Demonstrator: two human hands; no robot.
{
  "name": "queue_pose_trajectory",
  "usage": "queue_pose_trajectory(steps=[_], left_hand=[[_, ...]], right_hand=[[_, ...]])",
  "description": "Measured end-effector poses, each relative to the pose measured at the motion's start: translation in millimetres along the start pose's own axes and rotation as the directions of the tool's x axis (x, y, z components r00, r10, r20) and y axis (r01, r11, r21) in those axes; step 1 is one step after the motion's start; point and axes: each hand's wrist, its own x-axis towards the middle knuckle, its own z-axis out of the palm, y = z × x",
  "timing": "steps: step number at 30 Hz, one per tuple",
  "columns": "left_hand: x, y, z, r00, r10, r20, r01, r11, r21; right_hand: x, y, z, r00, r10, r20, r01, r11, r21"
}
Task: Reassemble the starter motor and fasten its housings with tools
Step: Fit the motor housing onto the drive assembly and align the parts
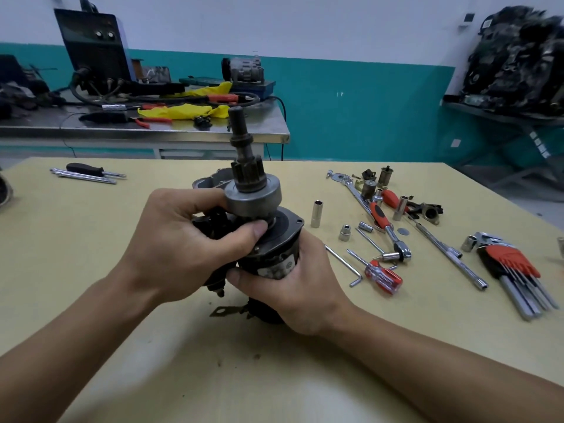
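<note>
The motor (254, 198) is held upright over the table (76, 239), shaft up. Its black body is clasped by the curled fingers of the right hand (293, 285), and its upper part is gripped by the left hand (183, 239). The body's pale label is too blurred to be read. A hex key (345, 264), a screwdriver (384, 279), a ratchet (387, 230) and a socket (316, 214) are strewn to the right. A housing (210, 180) is half hidden behind the motor. Beyond, a bench (152, 129) is cluttered.

Free table (100, 279) near & left; tools (380, 216) rt, housing (208, 180) behind motor (271, 258).
</note>
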Motion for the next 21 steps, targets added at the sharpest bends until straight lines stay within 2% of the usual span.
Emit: queue_pose_trajectory(steps=[6,14,21], left_hand=[[-2.3,-3.1,0.6,0.997,0.011,-0.080,-0.011,1.000,0.000],[2.2,1.7,-0.5,0.993,-0.019,-0.113,0.026,0.998,0.057],[5.9,3.7,-3.6,0.984,-0.081,-0.161,0.097,0.991,0.092]], right_hand=[[3.4,-3.2,-5.8,0.998,0.007,0.063,-0.007,1.000,-0.010],[-1.0,0.3,3.4,0.999,-0.032,-0.012,0.032,0.999,0.002],[5.4,-8.2,0.8,0.995,0.013,0.099,-0.019,0.998,0.061]])
